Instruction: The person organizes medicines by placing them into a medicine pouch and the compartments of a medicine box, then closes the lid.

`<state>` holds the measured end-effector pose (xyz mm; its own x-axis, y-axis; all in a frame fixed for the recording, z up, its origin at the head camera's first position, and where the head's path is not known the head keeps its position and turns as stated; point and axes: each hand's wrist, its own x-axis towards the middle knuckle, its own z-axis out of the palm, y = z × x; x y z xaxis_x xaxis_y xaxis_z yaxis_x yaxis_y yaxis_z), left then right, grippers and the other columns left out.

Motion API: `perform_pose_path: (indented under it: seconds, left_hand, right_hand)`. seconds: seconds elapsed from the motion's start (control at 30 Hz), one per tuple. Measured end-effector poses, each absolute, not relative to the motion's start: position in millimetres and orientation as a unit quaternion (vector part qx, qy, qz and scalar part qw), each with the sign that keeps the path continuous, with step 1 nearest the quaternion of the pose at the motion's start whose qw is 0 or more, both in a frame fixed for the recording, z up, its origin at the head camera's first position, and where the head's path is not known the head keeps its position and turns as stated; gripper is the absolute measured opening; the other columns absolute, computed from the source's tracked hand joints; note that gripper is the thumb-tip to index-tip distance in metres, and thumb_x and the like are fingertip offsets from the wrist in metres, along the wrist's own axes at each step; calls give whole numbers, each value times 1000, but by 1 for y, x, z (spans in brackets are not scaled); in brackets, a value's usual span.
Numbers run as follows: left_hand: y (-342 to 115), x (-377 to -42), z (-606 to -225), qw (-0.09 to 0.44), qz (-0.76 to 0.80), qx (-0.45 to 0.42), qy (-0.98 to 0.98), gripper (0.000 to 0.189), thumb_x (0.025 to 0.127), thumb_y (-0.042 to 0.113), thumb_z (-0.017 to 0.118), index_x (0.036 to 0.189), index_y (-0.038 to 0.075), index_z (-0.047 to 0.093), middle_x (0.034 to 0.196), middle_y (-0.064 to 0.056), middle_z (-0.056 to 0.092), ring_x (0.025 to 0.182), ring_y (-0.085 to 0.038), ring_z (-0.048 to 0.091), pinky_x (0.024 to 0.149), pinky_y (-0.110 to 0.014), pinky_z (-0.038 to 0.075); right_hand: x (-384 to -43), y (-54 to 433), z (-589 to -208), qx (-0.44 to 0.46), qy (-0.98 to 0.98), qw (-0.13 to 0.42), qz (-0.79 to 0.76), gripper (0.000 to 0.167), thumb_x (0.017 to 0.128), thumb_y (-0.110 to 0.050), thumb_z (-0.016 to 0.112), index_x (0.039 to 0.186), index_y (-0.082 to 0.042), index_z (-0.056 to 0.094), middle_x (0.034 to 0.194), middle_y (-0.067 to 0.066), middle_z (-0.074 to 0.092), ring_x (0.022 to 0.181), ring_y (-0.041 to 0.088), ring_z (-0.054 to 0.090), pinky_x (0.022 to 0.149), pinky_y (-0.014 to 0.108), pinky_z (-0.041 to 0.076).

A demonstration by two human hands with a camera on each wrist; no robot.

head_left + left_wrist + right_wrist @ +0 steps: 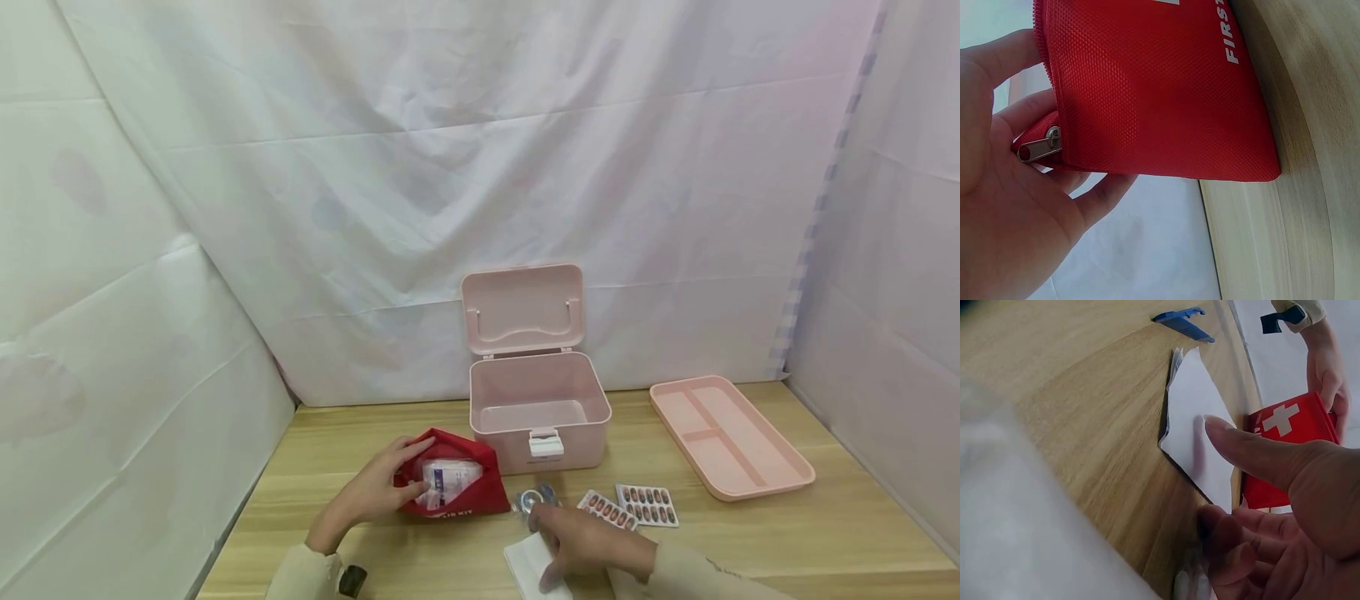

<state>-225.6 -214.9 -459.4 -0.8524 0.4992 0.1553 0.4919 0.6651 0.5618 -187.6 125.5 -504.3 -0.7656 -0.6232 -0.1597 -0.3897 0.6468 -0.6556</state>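
My left hand (375, 490) holds the mouth of a red first-aid pouch (487, 487) spread, fingers at its rear rim. Inside it show clear packets (452, 482) with white and blue print. The pouch's zip pull (1040, 149) lies against the palm in the left wrist view. My right hand (581, 542) is over a folded stack of white sheets (1194, 412). Its thumb (1254, 450) hovers above the top sheet, casting a shadow there, while the bent fingers (1229, 540) are close to the stack's edge, apart from the thumb.
Behind the pouch stands a pink box (551, 450) with its lid raised. To its right lies a pink divided tray (772, 462). Two capsule blister packs (648, 506) and a small bagged roll (530, 500) lie in front. A blue plastic clip (1182, 324) lies beyond the sheets.
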Motion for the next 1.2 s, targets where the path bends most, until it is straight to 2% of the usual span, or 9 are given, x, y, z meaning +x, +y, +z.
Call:
perform_pose_path:
  seconds: [0.17, 0.47, 0.77, 0.9, 1.0, 1.1, 1.2]
  left_hand:
    - [-214, -225, -458, 10, 310, 266, 913, 60, 88, 17, 73, 144, 9, 52, 134, -10, 53, 119, -27, 54, 97, -51, 48]
    - [-215, -227, -458, 15, 312, 261, 913, 61, 88, 16, 74, 145, 12, 51, 136, -11, 52, 119, -28, 53, 97, -54, 48]
    - [-215, -228, -460, 11, 313, 268, 911, 61, 88, 15, 74, 144, 11, 52, 134, -9, 54, 118, -27, 54, 96, -52, 49]
    - [-215, -227, -460, 9, 313, 271, 910, 61, 88, 15, 74, 144, 10, 52, 133, -9, 54, 117, -26, 54, 96, -50, 49]
    - [-215, -227, -460, 13, 314, 268, 911, 61, 88, 15, 73, 144, 11, 52, 133, -9, 54, 117, -26, 54, 96, -51, 49]
    - [-215, -228, -461, 16, 316, 265, 911, 61, 88, 15, 73, 145, 11, 51, 133, -9, 54, 118, -26, 54, 96, -52, 49]
    - [-215, -228, -461, 18, 317, 264, 911, 61, 88, 15, 73, 145, 11, 51, 133, -9, 53, 118, -27, 53, 96, -53, 49]
  right_hand:
    - [-189, 124, -505, -274, 891, 194, -307, 56, 63, -23, 92, 108, -19, 58, 79, -8, 51, 68, 6, 47, 60, 24, 41]
    - [-192, 121, -506, -271, 884, 198, -325, 55, 62, -18, 92, 100, -19, 53, 74, -6, 49, 63, 5, 44, 56, 23, 39]
    - [-194, 122, -506, -254, 853, 201, -410, 42, 70, -9, 86, 94, -15, 52, 79, -1, 51, 67, 9, 47, 57, 24, 39]
    - [-196, 122, -503, -242, 824, 214, -466, 37, 74, -1, 81, 96, -10, 53, 77, -1, 58, 66, 11, 52, 55, 24, 41]
    - [-198, 123, -499, -238, 801, 235, -497, 35, 76, 4, 77, 100, -7, 54, 81, 1, 64, 71, 13, 57, 60, 25, 45]
    - [-198, 124, -493, -240, 787, 252, -509, 33, 78, 3, 75, 105, -7, 59, 87, 3, 67, 77, 15, 62, 67, 27, 50]
    - [-199, 124, -485, -247, 795, 257, -491, 27, 82, -4, 74, 106, -11, 66, 90, 2, 65, 81, 15, 60, 70, 28, 49]
